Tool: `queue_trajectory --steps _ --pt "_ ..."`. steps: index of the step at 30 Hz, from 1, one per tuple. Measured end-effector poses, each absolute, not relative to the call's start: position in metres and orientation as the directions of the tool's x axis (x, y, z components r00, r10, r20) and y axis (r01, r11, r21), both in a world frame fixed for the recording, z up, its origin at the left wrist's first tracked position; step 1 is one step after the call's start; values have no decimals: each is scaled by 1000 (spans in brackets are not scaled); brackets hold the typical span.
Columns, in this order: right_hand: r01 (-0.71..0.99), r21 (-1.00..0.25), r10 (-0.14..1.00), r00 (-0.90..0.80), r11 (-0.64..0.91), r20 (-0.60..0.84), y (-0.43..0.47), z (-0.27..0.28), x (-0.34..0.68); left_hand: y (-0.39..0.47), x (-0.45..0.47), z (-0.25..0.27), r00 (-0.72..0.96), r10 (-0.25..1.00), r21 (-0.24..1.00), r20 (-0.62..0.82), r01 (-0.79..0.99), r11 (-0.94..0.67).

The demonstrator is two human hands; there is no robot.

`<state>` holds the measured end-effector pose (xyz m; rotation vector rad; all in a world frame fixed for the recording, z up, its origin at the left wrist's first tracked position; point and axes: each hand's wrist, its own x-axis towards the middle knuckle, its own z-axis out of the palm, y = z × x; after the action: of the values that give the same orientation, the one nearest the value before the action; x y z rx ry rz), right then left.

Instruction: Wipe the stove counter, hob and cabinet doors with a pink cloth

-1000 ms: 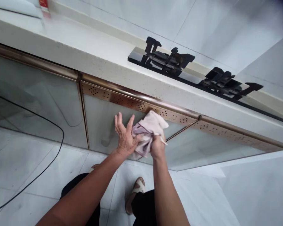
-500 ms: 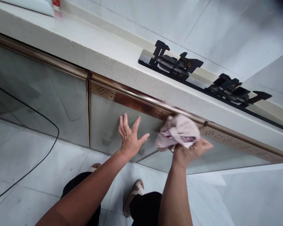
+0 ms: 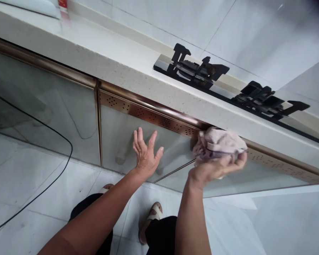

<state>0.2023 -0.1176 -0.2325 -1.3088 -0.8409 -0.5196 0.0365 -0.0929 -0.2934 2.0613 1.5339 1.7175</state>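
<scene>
A crumpled pale pink cloth is in my right hand, against the copper-coloured trim along the top of the cabinet doors. The cloth covers the trim around the joint between two doors. My left hand has its fingers spread in front of a glossy grey cabinet door; whether the fingertips touch the door I cannot tell. Small dark holes dot the trim on both sides of the cloth.
A pale stone countertop runs above the doors. On it sits a black gas stove with pan supports. A black cable hangs at the left. My sandalled feet stand on the tiled floor.
My right hand has moved to the right and slightly up along the trim with the cloth. My left hand has stayed nearly in place.
</scene>
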Motion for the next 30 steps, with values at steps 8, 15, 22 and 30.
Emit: queue_trajectory --steps 8,15,22,30 --pt "981 -196 156 193 4 969 -105 -258 169 -93 37 -294 -111 689 578 717 647 -497" --pt "974 7 353 -89 228 931 -100 -285 160 -91 33 -294 -127 755 601 643 694 -396" --pt "764 -630 103 644 -142 758 -110 -272 256 -95 35 -291 -112 758 602 642 686 -409" --pt "388 -914 164 915 -117 368 -109 -286 275 -97 38 -291 -111 761 618 639 664 -421"
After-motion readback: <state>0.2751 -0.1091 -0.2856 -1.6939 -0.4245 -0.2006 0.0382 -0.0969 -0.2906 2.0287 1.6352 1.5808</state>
